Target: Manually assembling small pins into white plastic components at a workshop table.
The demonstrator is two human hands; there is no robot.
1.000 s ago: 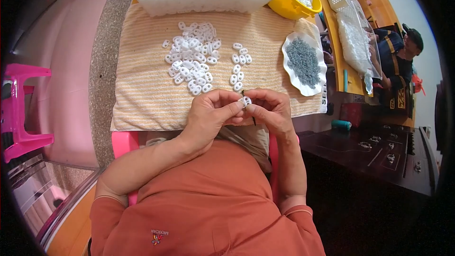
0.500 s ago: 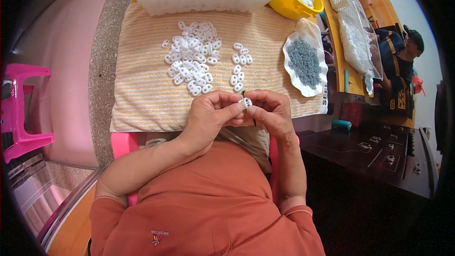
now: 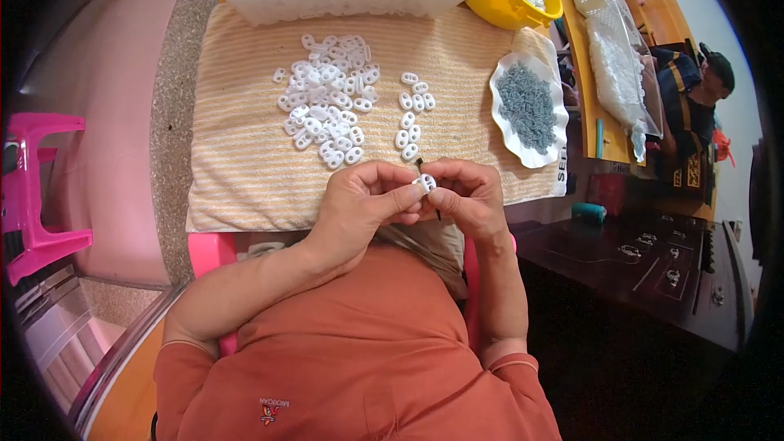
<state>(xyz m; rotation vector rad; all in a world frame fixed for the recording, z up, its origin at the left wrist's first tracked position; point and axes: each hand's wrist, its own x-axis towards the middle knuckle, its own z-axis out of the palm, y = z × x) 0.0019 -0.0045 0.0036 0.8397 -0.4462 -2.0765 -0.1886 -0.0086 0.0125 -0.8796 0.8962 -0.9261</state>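
Observation:
Both hands meet at the near edge of the striped towel [image 3: 237, 171]. A small white oval plastic piece with two holes [image 3: 427, 183] is pinched between the fingertips of my left hand [image 3: 363, 200] and my right hand [image 3: 465, 196]. A thin black stick-like tool [image 3: 419, 162] pokes out above and below the right fingers; most of it is hidden. Just beyond the hands lie several like white pieces [image 3: 409, 132] in a loose line. To their left is a heap of these pieces [image 3: 327, 98]. Small grey pieces [image 3: 527, 106] fill a white wavy-edged dish [image 3: 496, 106] on the right.
A clear plastic bin [image 3: 351, 0] of white pieces stands at the far edge, with a yellow basin [image 3: 506, 12] beside it. A pink stool [image 3: 49, 188] is on the left. At the right are a dark panelled surface [image 3: 637, 261] and another person [image 3: 694, 98] beside a white-filled tray [image 3: 616, 73].
The white piece has turned slightly between my fingers, and more of the black tool shows above them. The view has shifted a little; the heap and the dish look undisturbed.

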